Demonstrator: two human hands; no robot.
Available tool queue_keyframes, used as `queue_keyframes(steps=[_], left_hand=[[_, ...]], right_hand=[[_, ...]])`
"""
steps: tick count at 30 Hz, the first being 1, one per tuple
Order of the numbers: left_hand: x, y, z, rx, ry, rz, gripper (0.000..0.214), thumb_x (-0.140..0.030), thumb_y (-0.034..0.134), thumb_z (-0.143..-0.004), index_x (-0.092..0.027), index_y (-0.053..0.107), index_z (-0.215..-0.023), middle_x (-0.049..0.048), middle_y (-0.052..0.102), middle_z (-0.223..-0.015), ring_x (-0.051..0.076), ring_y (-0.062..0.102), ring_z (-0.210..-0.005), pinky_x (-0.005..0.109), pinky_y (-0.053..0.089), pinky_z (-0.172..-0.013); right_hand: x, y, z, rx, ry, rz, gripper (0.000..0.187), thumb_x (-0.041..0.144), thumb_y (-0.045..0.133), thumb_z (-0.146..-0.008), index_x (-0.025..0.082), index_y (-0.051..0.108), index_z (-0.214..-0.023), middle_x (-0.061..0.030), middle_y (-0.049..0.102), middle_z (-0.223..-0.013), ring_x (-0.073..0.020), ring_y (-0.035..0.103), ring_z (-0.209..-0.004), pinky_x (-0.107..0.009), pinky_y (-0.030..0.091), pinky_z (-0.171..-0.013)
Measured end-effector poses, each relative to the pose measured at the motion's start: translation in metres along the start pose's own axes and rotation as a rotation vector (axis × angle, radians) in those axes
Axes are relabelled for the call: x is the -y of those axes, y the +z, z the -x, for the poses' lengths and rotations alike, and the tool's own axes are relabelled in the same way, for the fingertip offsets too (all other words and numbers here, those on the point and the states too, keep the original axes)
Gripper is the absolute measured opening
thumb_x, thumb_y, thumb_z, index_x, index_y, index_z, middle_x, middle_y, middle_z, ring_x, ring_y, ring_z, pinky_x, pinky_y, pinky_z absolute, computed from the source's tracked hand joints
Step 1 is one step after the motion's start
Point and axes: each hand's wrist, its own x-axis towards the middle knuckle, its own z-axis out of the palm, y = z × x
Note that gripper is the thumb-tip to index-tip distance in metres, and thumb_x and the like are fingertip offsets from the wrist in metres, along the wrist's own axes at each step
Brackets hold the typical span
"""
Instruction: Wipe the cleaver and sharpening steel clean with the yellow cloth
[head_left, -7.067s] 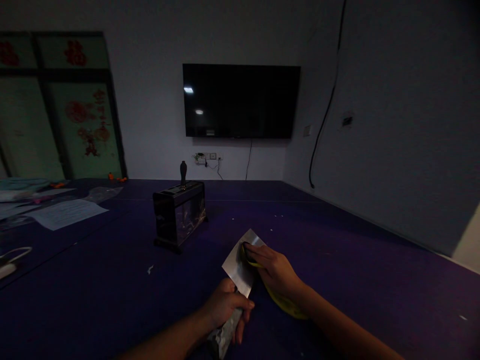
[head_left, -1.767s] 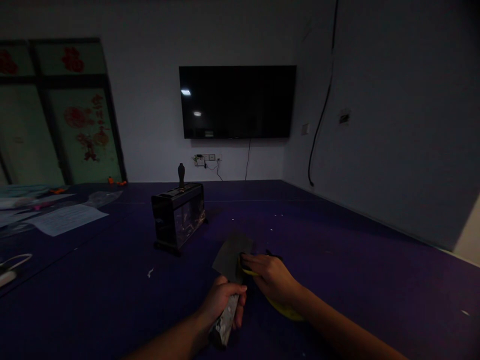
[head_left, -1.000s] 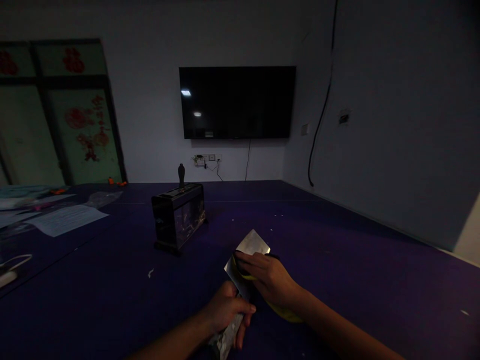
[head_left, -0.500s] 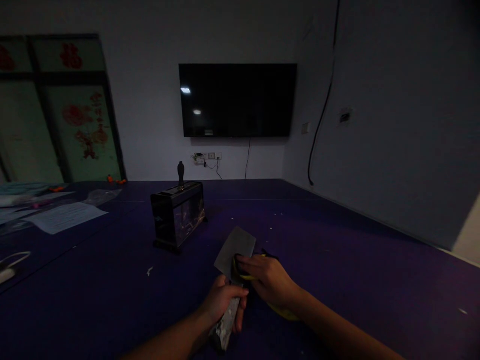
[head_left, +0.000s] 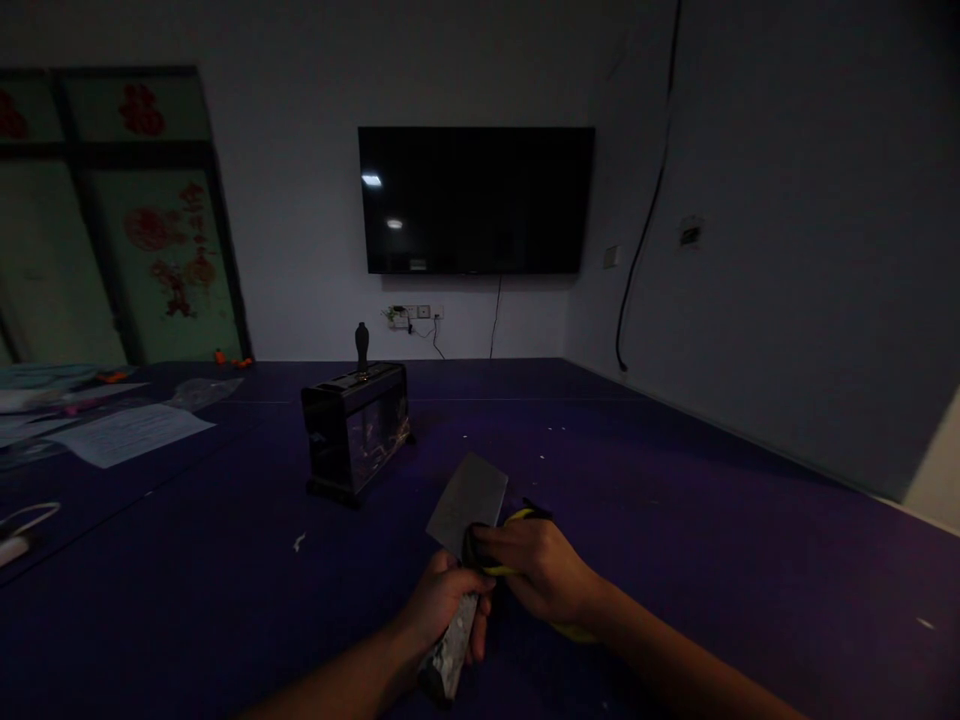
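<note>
At the nearest, the left hand (head_left: 442, 598) has its fingers closed around the grey, mottled handle (head_left: 454, 645) of a broad knife (head_left: 471, 495), and the blade points forward, away from the person. The right hand (head_left: 551, 570) holds a dark and yellow cloth (head_left: 472, 550); its fingers are bent over the cloth, at the part of the blade which is close to the handle and to the left thumb. One portion of the yellow edge shows below the right wrist.

A little farther, on the dark purple surface (head_left: 637, 520), a small white scrap (head_left: 299, 542) lies to the left. Behind it stands a black holder (head_left: 352, 430) with a clear side, and one dark handle (head_left: 362, 345) stands upright from its top. More to the left there are a printed paper (head_left: 133, 434) and a thin plastic bag (head_left: 204, 392).

At the far wall hangs a wide television (head_left: 476, 200), with sockets (head_left: 420, 313) beneath it. A glass door (head_left: 165, 250) with red decorations is at the left.
</note>
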Motion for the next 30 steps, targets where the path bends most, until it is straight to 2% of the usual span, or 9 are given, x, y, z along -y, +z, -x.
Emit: queue_keyframes(steps=[5, 9, 13, 22, 25, 30], left_hand=[[0.004, 0.0, -0.002, 0.062, -0.008, -0.01, 0.023, -0.032, 0.054, -0.055, -0.013, 0.048, -0.044, 0.0023, 0.046, -0.031, 0.014, 0.044, -0.023, 0.02, 0.028, -0.024], [0.01, -0.001, -0.005, 0.094, -0.03, -0.026, 0.021, -0.03, 0.055, -0.051, -0.012, 0.048, -0.044, 0.0024, 0.047, -0.034, 0.015, 0.046, -0.025, 0.02, 0.029, -0.024], [0.014, -0.001, -0.006, 0.127, -0.017, -0.065, 0.025, -0.031, 0.058, -0.052, -0.011, 0.046, -0.042, 0.0018, 0.046, -0.035, 0.013, 0.043, -0.023, 0.02, 0.029, -0.026], [0.011, 0.0, -0.006, 0.087, 0.03, -0.05, 0.019, -0.026, 0.055, -0.052, -0.01, 0.05, -0.043, 0.0057, 0.048, -0.033, 0.016, 0.046, -0.026, 0.022, 0.031, -0.026], [0.009, 0.001, -0.006, 0.064, 0.041, -0.03, 0.021, -0.028, 0.057, -0.052, -0.01, 0.051, -0.043, 0.0056, 0.048, -0.033, 0.016, 0.046, -0.026, 0.021, 0.03, -0.027], [0.005, 0.001, -0.003, 0.027, 0.02, -0.018, 0.023, -0.031, 0.055, -0.057, -0.013, 0.048, -0.046, 0.0026, 0.046, -0.03, 0.013, 0.042, -0.022, 0.02, 0.029, -0.026]], right_hand=[[0.003, -0.001, -0.003, 0.013, 0.02, -0.01, 0.043, 0.011, 0.038, -0.074, 0.014, 0.051, -0.115, -0.0102, 0.052, -0.123, -0.0185, 0.057, -0.096, -0.03, 0.046, -0.077], [0.004, -0.003, -0.005, 0.022, 0.077, 0.034, 0.041, 0.009, 0.037, -0.075, 0.014, 0.052, -0.113, -0.0086, 0.049, -0.127, -0.0186, 0.056, -0.093, -0.031, 0.045, -0.078], [0.007, -0.003, -0.006, 0.017, 0.075, 0.068, 0.044, 0.009, 0.038, -0.073, 0.015, 0.051, -0.115, -0.0086, 0.047, -0.128, -0.0191, 0.056, -0.09, -0.032, 0.046, -0.074], [0.013, -0.005, -0.008, 0.041, -0.023, 0.023, 0.046, 0.011, 0.039, -0.069, 0.016, 0.052, -0.114, -0.0069, 0.05, -0.126, -0.0193, 0.055, -0.083, -0.032, 0.045, -0.068], [0.013, -0.004, -0.008, 0.046, -0.022, -0.004, 0.044, 0.011, 0.039, -0.071, 0.016, 0.054, -0.112, -0.0069, 0.052, -0.124, -0.019, 0.056, -0.086, -0.032, 0.045, -0.071], [0.006, 0.001, -0.006, 0.019, 0.028, 0.014, 0.049, 0.009, 0.04, -0.068, 0.016, 0.052, -0.114, -0.0077, 0.053, -0.123, -0.0186, 0.056, -0.093, -0.03, 0.045, -0.074]])
